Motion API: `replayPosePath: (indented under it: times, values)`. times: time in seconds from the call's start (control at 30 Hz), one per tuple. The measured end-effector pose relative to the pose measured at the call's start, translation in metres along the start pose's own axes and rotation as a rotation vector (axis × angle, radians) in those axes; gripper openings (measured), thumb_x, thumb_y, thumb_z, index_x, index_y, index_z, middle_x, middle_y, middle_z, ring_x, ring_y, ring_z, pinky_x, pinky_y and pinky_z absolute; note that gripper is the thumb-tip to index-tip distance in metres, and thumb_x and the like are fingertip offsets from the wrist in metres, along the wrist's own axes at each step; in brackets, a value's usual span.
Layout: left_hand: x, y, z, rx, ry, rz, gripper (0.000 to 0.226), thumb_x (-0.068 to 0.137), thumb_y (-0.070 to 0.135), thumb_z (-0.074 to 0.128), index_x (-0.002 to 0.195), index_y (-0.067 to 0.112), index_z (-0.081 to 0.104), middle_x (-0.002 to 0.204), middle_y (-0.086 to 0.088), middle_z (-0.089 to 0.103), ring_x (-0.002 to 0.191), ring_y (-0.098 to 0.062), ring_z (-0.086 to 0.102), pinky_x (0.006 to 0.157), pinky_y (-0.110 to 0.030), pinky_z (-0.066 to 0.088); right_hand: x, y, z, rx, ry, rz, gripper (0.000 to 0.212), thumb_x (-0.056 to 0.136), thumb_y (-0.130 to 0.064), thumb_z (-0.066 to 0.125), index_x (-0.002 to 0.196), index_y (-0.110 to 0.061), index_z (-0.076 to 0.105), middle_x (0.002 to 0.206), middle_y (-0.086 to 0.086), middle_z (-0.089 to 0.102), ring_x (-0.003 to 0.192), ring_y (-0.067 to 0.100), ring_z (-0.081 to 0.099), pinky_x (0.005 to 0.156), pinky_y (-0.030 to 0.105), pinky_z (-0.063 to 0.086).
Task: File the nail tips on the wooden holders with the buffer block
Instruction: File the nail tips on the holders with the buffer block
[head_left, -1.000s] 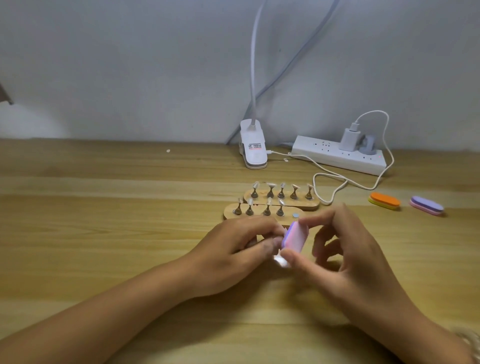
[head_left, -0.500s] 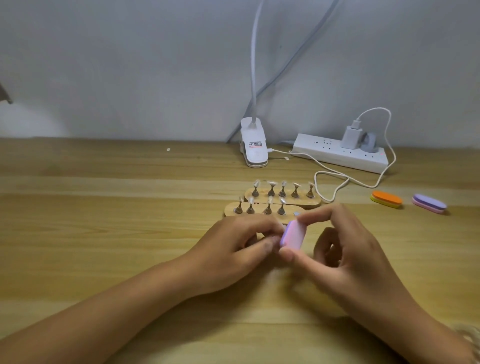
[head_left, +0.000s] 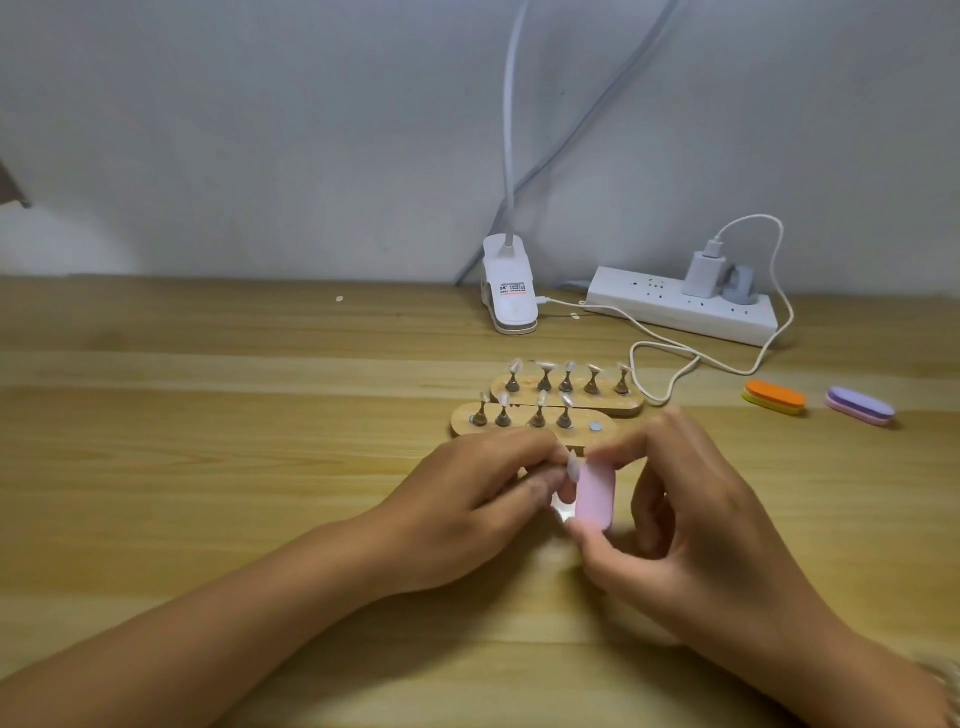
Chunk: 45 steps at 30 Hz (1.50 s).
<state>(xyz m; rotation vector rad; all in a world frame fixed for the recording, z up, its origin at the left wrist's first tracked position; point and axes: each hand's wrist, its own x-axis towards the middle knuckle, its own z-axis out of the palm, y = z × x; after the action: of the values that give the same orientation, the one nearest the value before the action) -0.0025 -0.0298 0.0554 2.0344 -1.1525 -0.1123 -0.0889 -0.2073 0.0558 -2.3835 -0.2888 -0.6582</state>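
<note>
The buffer block (head_left: 596, 496) now shows its broad pink face to the camera, its purple edge out of sight, and sits slightly lower. A nail tip (head_left: 572, 466) now shows at its upper left corner, above the left hand (head_left: 467, 504).

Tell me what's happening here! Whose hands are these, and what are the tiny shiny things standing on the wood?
No machine here, just a person. The camera sits on their head and looks down at their own hands. The left hand pinches one small clear nail tip. The right hand holds a pink buffer block, a soft file, against it. On the table lie two wooden pieces: the near holder, with four little metal stands and one bare spot, and the far holder, with five. Each stand carries a pretend fingernail. To the right lie an orange buffer and a purple buffer. At the back are a lamp clip and a power strip.
</note>
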Motion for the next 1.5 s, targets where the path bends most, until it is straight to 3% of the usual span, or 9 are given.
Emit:
replayPosePath:
  times: [0.4,0.6,0.73,0.87,1.07,1.17,1.27,1.43,1.5]
  values:
    - [0.002,-0.007,-0.001,-0.206,0.052,-0.059,0.027,0.093,-0.002,0.060,0.095,0.022,0.073,0.071,0.022,0.064,0.045,-0.004,0.052,0.052,-0.015,0.040,0.002,0.003,0.002,0.057,0.073,0.020,0.038,0.076,-0.048,0.077,0.101,-0.029,0.055,0.098,-0.017,0.053,0.058,0.010,0.058,0.052,0.013,0.041]
    - [0.003,-0.008,-0.001,-0.359,0.069,-0.115,0.023,0.093,0.003,0.066,0.100,0.021,0.077,0.069,0.016,0.064,0.047,-0.005,0.046,0.048,-0.015,0.039,0.004,0.003,0.000,0.065,0.124,0.070,0.042,0.074,-0.055,0.077,0.096,-0.028,0.052,0.088,-0.015,0.052,0.057,0.011,0.057,0.050,0.016,0.040]
    - [0.004,-0.008,0.000,-0.285,0.046,-0.093,0.027,0.091,-0.004,0.065,0.107,0.014,0.076,0.066,0.021,0.060,0.053,0.003,0.048,0.055,-0.014,0.035,-0.001,-0.002,0.005,-0.055,0.036,-0.087,0.040,0.077,-0.051,0.068,0.100,-0.024,0.050,0.094,-0.015,0.044,0.055,0.005,0.054,0.044,0.030,0.047]
    - [0.004,-0.009,0.000,-0.284,0.068,-0.110,0.020,0.094,0.006,0.064,0.108,0.012,0.077,0.068,0.024,0.061,0.054,-0.001,0.041,0.053,-0.018,0.032,0.004,0.002,-0.001,-0.021,0.121,0.032,0.042,0.074,-0.045,0.078,0.097,-0.020,0.052,0.090,-0.015,0.046,0.061,0.008,0.056,0.048,0.026,0.044]
    - [0.003,-0.007,0.000,-0.226,0.051,-0.074,0.019,0.095,0.008,0.064,0.108,0.013,0.077,0.069,0.024,0.060,0.060,-0.001,0.045,0.057,-0.019,0.032,-0.001,0.000,0.002,-0.084,0.053,-0.081,0.041,0.075,-0.043,0.077,0.096,-0.021,0.050,0.092,-0.011,0.044,0.056,0.006,0.051,0.042,0.035,0.046]
    - [0.004,-0.007,-0.001,-0.249,0.071,-0.091,0.019,0.094,0.018,0.062,0.104,0.015,0.078,0.070,0.017,0.060,0.062,-0.034,0.045,0.056,-0.037,0.032,0.003,0.000,-0.003,-0.085,0.104,-0.016,0.041,0.074,-0.045,0.076,0.095,-0.019,0.053,0.090,-0.016,0.042,0.055,0.009,0.051,0.044,0.031,0.044]
    - [0.003,-0.009,0.001,-0.234,0.055,-0.083,0.020,0.094,0.014,0.062,0.107,0.017,0.078,0.069,0.020,0.061,0.058,-0.011,0.042,0.054,-0.025,0.033,-0.001,-0.005,0.003,-0.201,0.037,-0.133,0.038,0.073,-0.043,0.072,0.095,-0.026,0.047,0.094,-0.012,0.043,0.051,0.009,0.048,0.038,0.031,0.042]
    - [0.005,-0.007,0.000,-0.297,0.058,-0.100,0.018,0.094,0.023,0.058,0.094,0.024,0.076,0.077,0.000,0.070,0.062,-0.034,0.050,0.058,-0.044,0.040,0.003,-0.001,-0.002,-0.173,0.126,-0.073,0.038,0.075,-0.045,0.073,0.095,-0.023,0.051,0.091,-0.013,0.042,0.055,0.003,0.038,0.041,0.027,0.039]
    - [0.004,-0.009,0.000,-0.256,0.048,-0.100,0.018,0.096,0.017,0.061,0.097,0.019,0.078,0.075,0.011,0.068,0.058,-0.023,0.046,0.055,-0.032,0.036,0.002,-0.002,-0.001,-0.195,0.108,-0.097,0.038,0.075,-0.043,0.076,0.095,-0.026,0.048,0.092,-0.014,0.040,0.055,0.004,0.039,0.040,0.026,0.038]
